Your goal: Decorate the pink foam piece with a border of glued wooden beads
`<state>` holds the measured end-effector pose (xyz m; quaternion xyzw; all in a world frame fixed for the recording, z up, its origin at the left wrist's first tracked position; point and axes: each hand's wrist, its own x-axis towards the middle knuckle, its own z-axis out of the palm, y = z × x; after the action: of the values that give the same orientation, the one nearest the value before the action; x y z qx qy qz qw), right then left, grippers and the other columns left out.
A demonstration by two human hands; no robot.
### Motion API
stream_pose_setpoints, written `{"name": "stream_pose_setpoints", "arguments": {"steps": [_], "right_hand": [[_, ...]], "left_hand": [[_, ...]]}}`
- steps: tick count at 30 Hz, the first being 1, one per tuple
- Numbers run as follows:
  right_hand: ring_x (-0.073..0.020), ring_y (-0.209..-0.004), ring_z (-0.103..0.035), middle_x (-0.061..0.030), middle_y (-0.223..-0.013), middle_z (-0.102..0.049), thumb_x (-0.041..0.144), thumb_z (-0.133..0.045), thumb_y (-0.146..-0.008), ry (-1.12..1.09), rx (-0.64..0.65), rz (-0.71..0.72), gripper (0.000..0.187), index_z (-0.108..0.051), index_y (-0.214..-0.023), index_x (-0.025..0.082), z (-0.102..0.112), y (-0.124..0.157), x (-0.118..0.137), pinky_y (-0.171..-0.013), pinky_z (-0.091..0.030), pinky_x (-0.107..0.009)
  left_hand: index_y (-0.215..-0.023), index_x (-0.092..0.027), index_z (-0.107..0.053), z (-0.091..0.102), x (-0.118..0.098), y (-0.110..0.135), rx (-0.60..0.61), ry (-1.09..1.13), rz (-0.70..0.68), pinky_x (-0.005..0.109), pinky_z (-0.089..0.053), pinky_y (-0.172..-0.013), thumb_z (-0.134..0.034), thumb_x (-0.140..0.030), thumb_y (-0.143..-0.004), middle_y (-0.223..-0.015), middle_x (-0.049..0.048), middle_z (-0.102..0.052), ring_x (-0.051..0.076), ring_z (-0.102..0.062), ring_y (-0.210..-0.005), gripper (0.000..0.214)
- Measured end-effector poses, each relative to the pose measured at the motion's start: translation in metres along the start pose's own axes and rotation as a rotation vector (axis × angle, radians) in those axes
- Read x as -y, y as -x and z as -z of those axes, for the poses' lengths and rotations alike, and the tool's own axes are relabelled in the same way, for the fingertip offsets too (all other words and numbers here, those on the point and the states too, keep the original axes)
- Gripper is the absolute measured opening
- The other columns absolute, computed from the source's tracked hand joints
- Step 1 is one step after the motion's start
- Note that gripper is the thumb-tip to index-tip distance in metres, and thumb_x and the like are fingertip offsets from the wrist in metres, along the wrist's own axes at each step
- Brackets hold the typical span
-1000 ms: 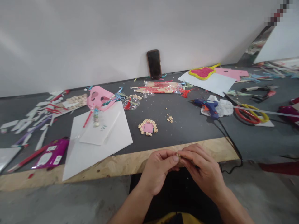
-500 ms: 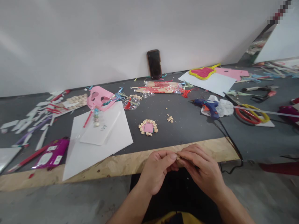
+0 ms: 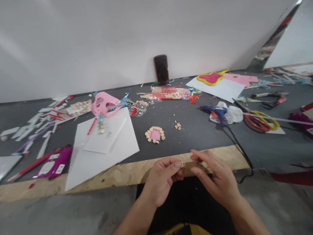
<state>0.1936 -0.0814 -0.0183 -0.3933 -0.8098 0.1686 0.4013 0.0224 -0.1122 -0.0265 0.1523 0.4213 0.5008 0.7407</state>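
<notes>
I am holding a small wooden bead [image 3: 182,164] pinched between thumb and forefinger of my left hand [image 3: 163,178], in a narrow grip closed on the bead, just in front of the near edge of the table [image 3: 127,173]. My right hand [image 3: 215,178] is hovering just beside it with its fingers [image 3: 199,156] loosely spread and nothing visible in them; its grip is standing wide, apart from the bead.

Step in hand, as I judge it: I am preparing a single bead for fitting. The likely destination is the pink square ringed with beads [image 3: 155,134], which is lying on the dark mat beyond my hands, well apart from them. A small cluster of loose beads [image 3: 178,125] is lying just to the right of it.

The glue gun [image 3: 218,112] is resting on its side further right, near a crumpled white cloth [image 3: 232,114], with its cord [image 3: 238,143] running off the table edge.

Next move, as I judge it: a fine pinch and a steady carry forward are being called for, since the bead is small and slips easily.
</notes>
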Motion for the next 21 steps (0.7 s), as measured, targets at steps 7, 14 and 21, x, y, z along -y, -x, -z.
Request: {"name": "stream_pose_setpoints", "arguments": {"steps": [7,14,21], "right_hand": [[-0.0176,-0.082,-0.066,-0.0054,-0.092,-0.070,0.021,-0.051,-0.089,0.240,0.057,-0.046,0.015,-0.063,-0.098,0.022,0.018,-0.044,-0.035,-0.070,-0.051,-0.028],[-0.0166,-0.085,-0.066,-0.0032,-0.095,-0.072,0.016,-0.052,-0.087,0.358,0.405,-0.072,0.017,-0.067,-0.092,0.020,-0.016,-0.098,-0.069,-0.075,-0.048,-0.027],[-0.0186,-0.093,-0.064,-0.0056,-0.106,-0.070,0.023,-0.048,-0.089,0.496,0.424,-0.153,0.023,-0.068,-0.099,0.022,-0.037,-0.144,-0.083,-0.077,-0.045,-0.026]], "left_hand": [[-0.072,-0.011,-0.071,0.016,-0.010,0.006,-0.066,0.064,-0.064,0.019,-0.045,-0.059,-0.076,-0.028,-0.071,-0.069,0.0029,-0.062,0.007,-0.051,-0.060,0.018],[-0.072,-0.011,-0.070,0.022,-0.011,0.006,-0.062,0.149,-0.057,0.019,-0.047,-0.059,-0.078,-0.030,-0.070,-0.073,0.0033,-0.062,0.007,-0.051,-0.062,0.021],[-0.072,-0.011,-0.070,0.028,-0.016,0.007,-0.066,0.178,-0.062,0.018,-0.046,-0.057,-0.079,-0.031,-0.069,-0.075,0.0034,-0.062,0.007,-0.051,-0.061,0.022]]}}
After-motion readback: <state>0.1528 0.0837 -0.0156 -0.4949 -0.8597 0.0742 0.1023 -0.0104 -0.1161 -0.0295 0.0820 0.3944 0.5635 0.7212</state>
